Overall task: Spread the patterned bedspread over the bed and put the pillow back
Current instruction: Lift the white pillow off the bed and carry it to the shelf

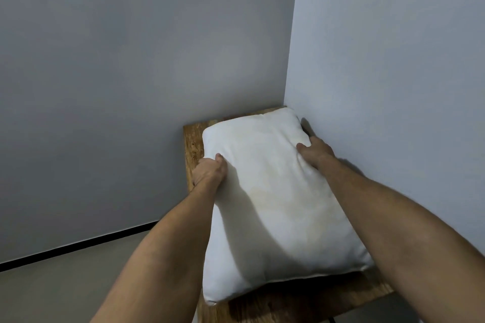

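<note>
One plump white rectangular pillow (275, 196) lies on one brown wooden surface (193, 144), its far corner pushed into the angle of two pale walls (131, 60). Open grey floor (78, 283) lies to the left. The left hand (210, 170) and right hand (315, 151) each grasp one long side of the pillow, fingers clenched into it.

Light dim and flat. Pale grey right wall (393, 47) reads brighter than darker grey left wall (118, 60). Bare left forearm (170, 244) throws a soft-edged shadow rightward across plump white fabric pillow (275, 191). Focus slightly soft throughout; straight lines lean near frame edges.
</note>
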Demonstrator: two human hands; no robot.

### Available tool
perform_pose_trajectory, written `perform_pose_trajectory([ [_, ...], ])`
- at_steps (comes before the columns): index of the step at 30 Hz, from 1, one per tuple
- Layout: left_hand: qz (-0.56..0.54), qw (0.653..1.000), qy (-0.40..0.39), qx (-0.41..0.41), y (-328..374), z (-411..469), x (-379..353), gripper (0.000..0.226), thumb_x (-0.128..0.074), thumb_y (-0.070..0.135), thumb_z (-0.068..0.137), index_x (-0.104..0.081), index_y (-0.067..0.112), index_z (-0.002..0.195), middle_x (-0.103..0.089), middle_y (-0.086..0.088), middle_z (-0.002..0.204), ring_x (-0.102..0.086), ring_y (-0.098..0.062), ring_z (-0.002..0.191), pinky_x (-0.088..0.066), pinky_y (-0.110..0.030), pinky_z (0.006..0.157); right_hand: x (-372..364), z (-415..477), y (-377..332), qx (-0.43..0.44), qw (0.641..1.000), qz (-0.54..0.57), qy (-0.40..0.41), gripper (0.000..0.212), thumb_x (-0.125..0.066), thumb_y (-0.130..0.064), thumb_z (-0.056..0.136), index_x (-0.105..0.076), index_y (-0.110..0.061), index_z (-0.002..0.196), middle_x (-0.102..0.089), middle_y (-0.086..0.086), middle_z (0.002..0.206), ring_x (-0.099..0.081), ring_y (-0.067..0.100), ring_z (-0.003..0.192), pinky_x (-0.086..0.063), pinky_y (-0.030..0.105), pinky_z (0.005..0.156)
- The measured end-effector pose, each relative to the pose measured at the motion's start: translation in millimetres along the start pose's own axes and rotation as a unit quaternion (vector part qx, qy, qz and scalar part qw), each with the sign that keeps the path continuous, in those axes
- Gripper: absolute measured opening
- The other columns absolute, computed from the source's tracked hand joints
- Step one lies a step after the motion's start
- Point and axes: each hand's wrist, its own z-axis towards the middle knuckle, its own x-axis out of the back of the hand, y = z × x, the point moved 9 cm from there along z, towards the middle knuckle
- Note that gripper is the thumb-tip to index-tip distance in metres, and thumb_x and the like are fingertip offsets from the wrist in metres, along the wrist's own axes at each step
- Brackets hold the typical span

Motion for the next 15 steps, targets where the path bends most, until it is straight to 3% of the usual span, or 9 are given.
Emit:
perform_pose_trajectory([
  [8, 0.028, 0.999, -0.020, 0.008, -9, 4, -3, 0.075, -0.028, 0.062, 0.096, -0.045, 0.006, 0.143, -0.054, -0.017, 0.138, -0.053, -0.038, 0.123, -0.045, -0.046, 0.098, -17, 13, 6, -0.021, 0.997, -0.054, -0.041, 0.067, -0.045, -0.042, 0.100, -0.028, -0.012, 0.157, -0.032, 0.013, 0.160, -0.035, 0.033, 0.144, -0.030, 0.039, 0.117],
  [11, 0.053, 0.998, 0.010, -0.024, 6, -5, 15, 0.069, -0.029, 0.058, 0.098, -0.039, 0.008, 0.145, -0.051, -0.017, 0.140, -0.051, -0.038, 0.125, -0.044, -0.046, 0.096, -11, 6, -9, -0.030, 0.992, -0.115, -0.033, 0.062, -0.046, -0.039, 0.100, -0.036, -0.006, 0.151, -0.038, 0.018, 0.154, -0.045, 0.036, 0.136, -0.040, 0.040, 0.107],
  [15, 0.102, 0.983, 0.095, -0.115, 44, -27, 58, 0.060, -0.028, 0.050, 0.099, -0.048, 0.006, 0.136, -0.055, -0.017, 0.135, -0.052, -0.037, 0.123, -0.044, -0.044, 0.094, -2, -12, -62, 0.060, 0.978, -0.200, -0.021, 0.065, -0.040, -0.044, 0.098, -0.029, -0.015, 0.155, -0.017, 0.013, 0.164, -0.027, 0.033, 0.147, -0.033, 0.046, 0.114],
])
